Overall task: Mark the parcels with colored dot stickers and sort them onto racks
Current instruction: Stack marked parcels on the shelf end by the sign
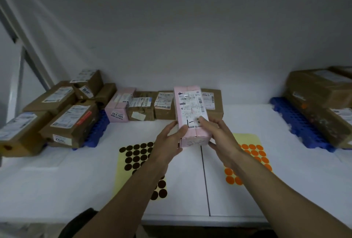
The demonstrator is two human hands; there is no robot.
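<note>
A long, pink, flat-sided box (192, 129) is held off the table (57, 180) in both hands, near end low and far end tipped up towards the wall (171, 28). It hangs over the gap between the two sticker sheets. A glossy white label (191, 104) with barcodes and a black pen mark covers most of its top face. The left hand (169, 138) grips the near left corner, thumb curled onto the label and fingers below. The right hand (219, 135) grips the near right side, thumb on top and fingers wrapped round the edge. The table is smooth and white, with a thin dark seam (205, 180) running from under the box to the front edge. Left of the seam lie round brown dots (136, 158) on pale yellow backing, partly under the left forearm. On the right are orange dots (255, 153) on a like sheet, partly under the right wrist. A row of small parcels (142, 107), one pink and the others brown card, stands along the wall just behind the box. The left rack (95, 131), a blue plastic grid, carries a loose, tilted pile of brown cartons (72, 121). The right rack (293, 121) holds larger taped cartons (320, 93). Bare tabletop lies between each sheet and its rack.
</note>
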